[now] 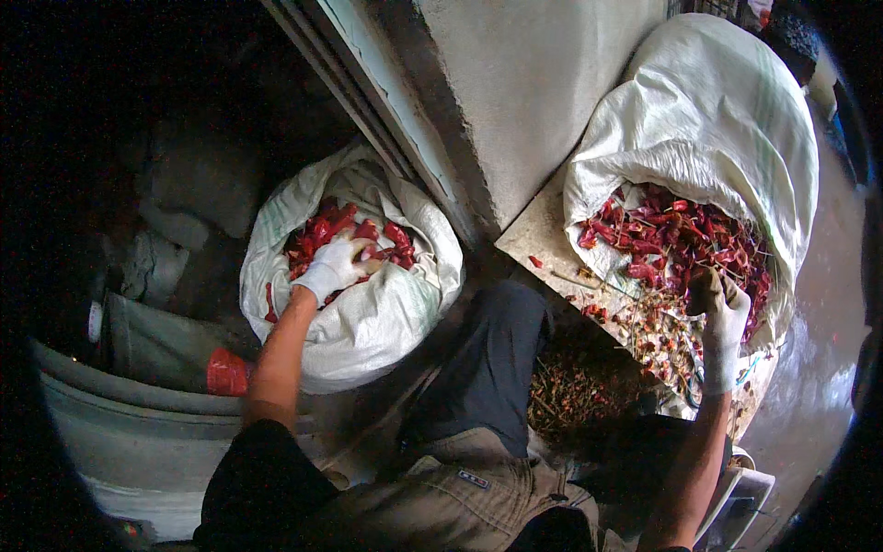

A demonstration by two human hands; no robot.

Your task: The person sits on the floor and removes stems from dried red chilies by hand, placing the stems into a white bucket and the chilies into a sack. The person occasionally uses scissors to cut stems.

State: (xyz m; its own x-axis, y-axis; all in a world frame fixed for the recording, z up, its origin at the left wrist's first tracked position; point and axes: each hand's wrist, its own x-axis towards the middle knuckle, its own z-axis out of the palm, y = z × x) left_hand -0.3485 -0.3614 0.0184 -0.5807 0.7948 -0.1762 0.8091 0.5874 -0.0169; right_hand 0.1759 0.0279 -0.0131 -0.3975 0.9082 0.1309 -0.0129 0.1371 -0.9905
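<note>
My left hand (336, 265), in a white work glove, reaches into an upright white woven sack (372, 324) with its fingers apart, over dried red chili peppers (319, 231). I cannot tell whether it touches them. On the right, my gloved right hand (721, 297) has its fingers curled at the mouth of a larger white woven sack (724, 117) lying on its side. Dried red chilies with stems (679, 238) spill towards that mouth. The fingertips are dark, and whether they pinch a chili is hidden.
A board (545, 241) strewn with stems and chili bits lies under the right sack. More scraps (572, 393) are heaped on the floor beside my leg. A concrete wall corner (493, 200) stands between the sacks. A red object (227, 371) lies near my left forearm.
</note>
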